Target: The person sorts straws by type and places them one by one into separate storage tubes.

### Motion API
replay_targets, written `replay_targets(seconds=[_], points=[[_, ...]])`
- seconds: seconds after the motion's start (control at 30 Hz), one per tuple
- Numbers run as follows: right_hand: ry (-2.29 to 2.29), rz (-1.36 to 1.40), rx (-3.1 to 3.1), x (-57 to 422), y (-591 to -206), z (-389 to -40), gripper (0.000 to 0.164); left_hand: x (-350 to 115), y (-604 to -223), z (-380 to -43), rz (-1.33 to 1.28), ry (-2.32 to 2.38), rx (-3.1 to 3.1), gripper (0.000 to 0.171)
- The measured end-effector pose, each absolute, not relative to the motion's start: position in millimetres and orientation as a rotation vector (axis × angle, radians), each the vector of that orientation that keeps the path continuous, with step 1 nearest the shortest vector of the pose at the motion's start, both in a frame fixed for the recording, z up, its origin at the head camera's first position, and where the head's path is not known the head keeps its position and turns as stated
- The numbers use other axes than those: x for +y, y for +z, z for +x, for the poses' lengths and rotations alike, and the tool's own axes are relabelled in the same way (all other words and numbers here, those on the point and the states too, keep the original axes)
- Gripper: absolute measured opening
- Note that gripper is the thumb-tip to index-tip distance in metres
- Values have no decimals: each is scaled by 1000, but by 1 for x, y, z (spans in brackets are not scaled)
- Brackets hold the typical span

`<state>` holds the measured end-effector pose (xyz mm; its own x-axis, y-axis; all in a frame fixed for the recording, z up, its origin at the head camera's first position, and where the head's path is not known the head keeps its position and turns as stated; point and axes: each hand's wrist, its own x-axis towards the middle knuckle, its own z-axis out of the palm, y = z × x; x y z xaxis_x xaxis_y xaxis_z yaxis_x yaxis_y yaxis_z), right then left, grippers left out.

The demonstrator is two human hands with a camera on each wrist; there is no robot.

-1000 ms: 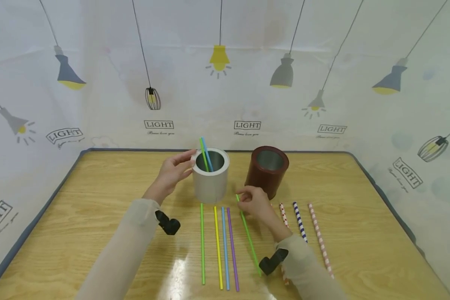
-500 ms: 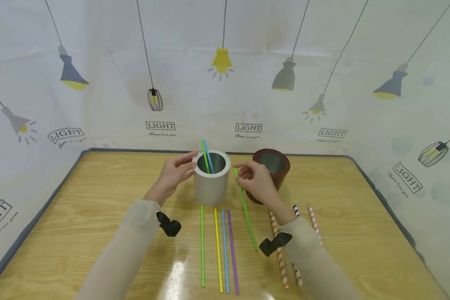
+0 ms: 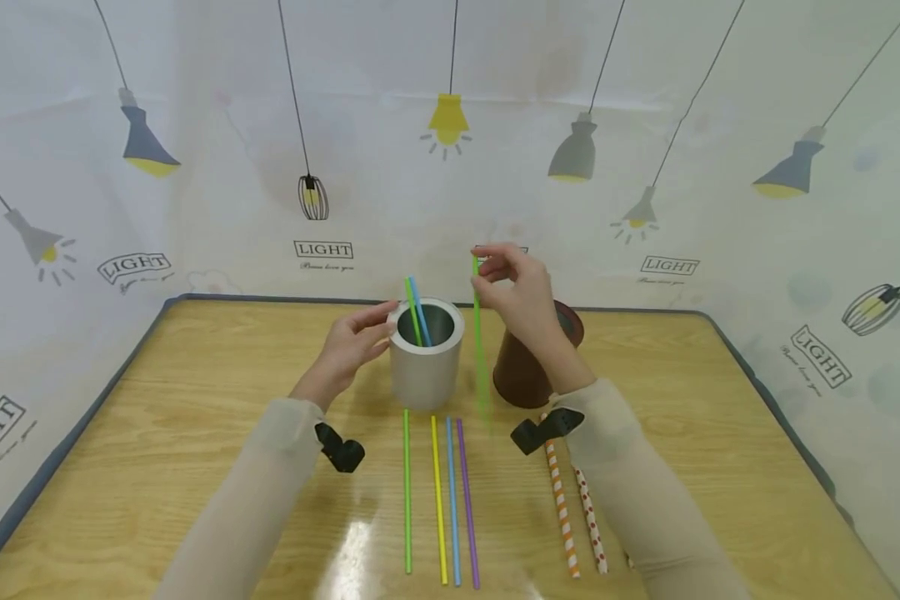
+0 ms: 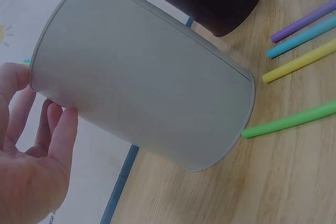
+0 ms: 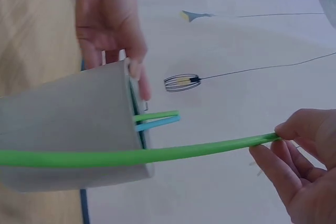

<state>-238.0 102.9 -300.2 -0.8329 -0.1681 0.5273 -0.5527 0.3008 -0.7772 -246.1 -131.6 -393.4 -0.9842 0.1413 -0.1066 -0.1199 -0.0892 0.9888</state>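
Note:
In the head view, a white cylindrical canister (image 3: pixel 425 375) stands upright with a green straw (image 3: pixel 413 312) and a blue straw (image 3: pixel 422 315) leaning inside it. My left hand (image 3: pixel 348 348) rests its fingertips against the canister's left side near the rim. Right of the canister, my right hand (image 3: pixel 520 296) pinches another green straw (image 3: pixel 478 342) by its upper end, hanging nearly upright above the table. The right wrist view shows thumb and fingertips on the end of this held straw (image 5: pixel 157 155). Behind my right hand stands a dark red canister (image 3: pixel 521 375), partly hidden.
On the wooden table (image 3: pixel 232 442) lie a green straw (image 3: pixel 407 492), a yellow straw (image 3: pixel 438 500), a blue straw (image 3: pixel 453 500) and a purple straw (image 3: pixel 468 504). An orange-striped straw (image 3: pixel 562 508) and a red-dotted straw (image 3: pixel 591 521) lie right, beside my sleeve. A printed backdrop (image 3: pixel 390 183) encloses the table.
My right hand has raised the green straw from the table, moving up and away beside the white canister, and the straw has swung more upright. My left hand stays at the canister.

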Motion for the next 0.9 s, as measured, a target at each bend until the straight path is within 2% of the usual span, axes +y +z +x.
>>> replay_targets(seconds=[0.37,0.7,0.9], points=[[1492,746,-1921,81,-252,-224,26,-131,-394,-245,39,2204,1993,42],[1573,701,-1768,81,-256,-252,26,-130,-395,-245,29,2199,1984,43],[1589,656,-1858,73,-274,-266,28,-131,-394,-245,32,2212,1972,43]])
